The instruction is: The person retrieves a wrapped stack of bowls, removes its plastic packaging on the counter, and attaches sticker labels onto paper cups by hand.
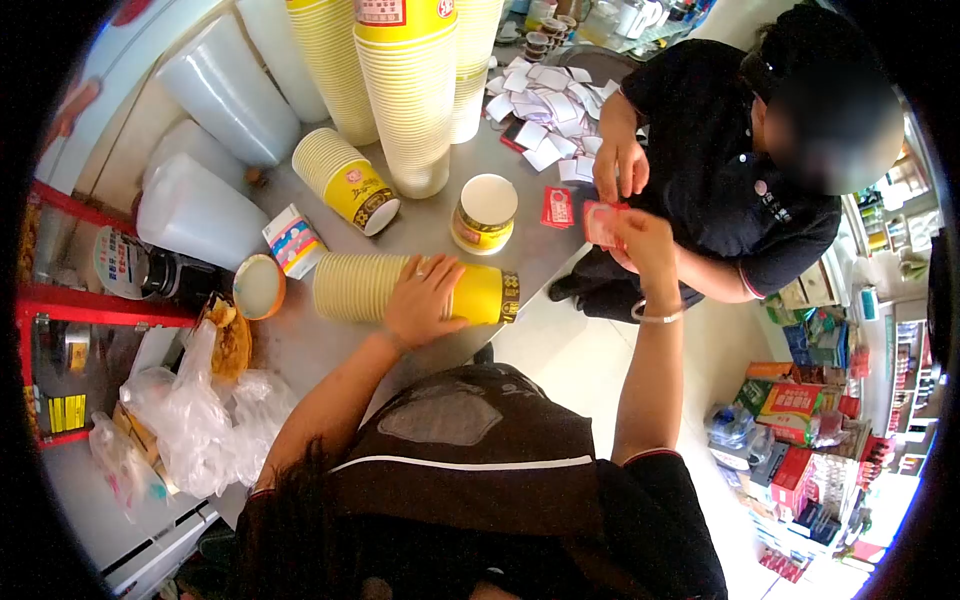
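Observation:
My left hand lies over a long stack of yellow paper cups, which rests on its side at the table's near edge; the fingers curve over the top and the thumb points right. Out to the right, my right hand pinches a red card with pale print. A co-worker's hand is close beside that card; whether it also touches the card I cannot tell. More red cards lie at the table edge just left of it. Beyond my left hand stands a short yellow paper cup, mouth up.
Tall stacks of cups rise at the back, with a shorter tipped stack before them. White cards are heaped near the co-worker. Translucent lids or tubs, an orange-rimmed bowl and plastic bags occupy the left.

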`<state>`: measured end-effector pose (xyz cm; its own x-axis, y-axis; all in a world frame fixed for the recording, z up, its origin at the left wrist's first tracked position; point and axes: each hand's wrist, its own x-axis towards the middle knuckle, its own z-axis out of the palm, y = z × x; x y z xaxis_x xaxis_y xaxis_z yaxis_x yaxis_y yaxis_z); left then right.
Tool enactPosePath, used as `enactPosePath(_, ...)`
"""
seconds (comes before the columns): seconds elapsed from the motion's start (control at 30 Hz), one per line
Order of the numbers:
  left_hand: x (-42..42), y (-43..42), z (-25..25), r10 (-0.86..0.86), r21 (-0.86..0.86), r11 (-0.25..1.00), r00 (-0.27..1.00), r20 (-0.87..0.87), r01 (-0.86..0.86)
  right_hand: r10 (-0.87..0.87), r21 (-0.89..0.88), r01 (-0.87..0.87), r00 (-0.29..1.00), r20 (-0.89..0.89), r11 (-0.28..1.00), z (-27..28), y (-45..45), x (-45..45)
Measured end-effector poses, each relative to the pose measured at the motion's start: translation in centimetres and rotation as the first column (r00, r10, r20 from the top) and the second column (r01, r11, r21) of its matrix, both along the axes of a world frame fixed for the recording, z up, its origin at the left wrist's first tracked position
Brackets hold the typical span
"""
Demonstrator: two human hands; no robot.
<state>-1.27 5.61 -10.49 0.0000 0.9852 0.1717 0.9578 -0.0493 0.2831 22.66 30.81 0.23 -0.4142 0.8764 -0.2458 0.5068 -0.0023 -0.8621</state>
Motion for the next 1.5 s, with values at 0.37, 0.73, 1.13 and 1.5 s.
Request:
enactPosePath(0.37, -0.8, 1.4, 1.6, 0.002, -0.148, 0.989, 1.0, 0.025, 0.002, 0.127, 0.176, -0.075, 0.944, -0.306, 0.982, -11.8, -14.0, -5.7)
enactPosePath(0.73, -0.8, 1.8, 0.8, 0.018, -0.139, 0.99, 1.0, -0.008, -0.019, 0.161, 0.326, -0.07, 0.952, -0.261, 0.943, -14.1, -13.4, -5.8)
enactPosePath(1.13, -0.5, 1.8, 0.5, 0.082, -0.099, 0.992, 0.996, 0.042, -0.078, 0.382, 0.759, -0.316, 0.919, 0.096, 0.57, -10.0, -14.0, -4.3)
enactPosePath(1.5, -1.3, 1.4, 0.6, 0.008, -0.15, 0.989, 1.0, -0.003, -0.008, 0.492, 0.291, -0.468, 0.87, -0.012, 0.834, -16.0, -9.1, -5.2)
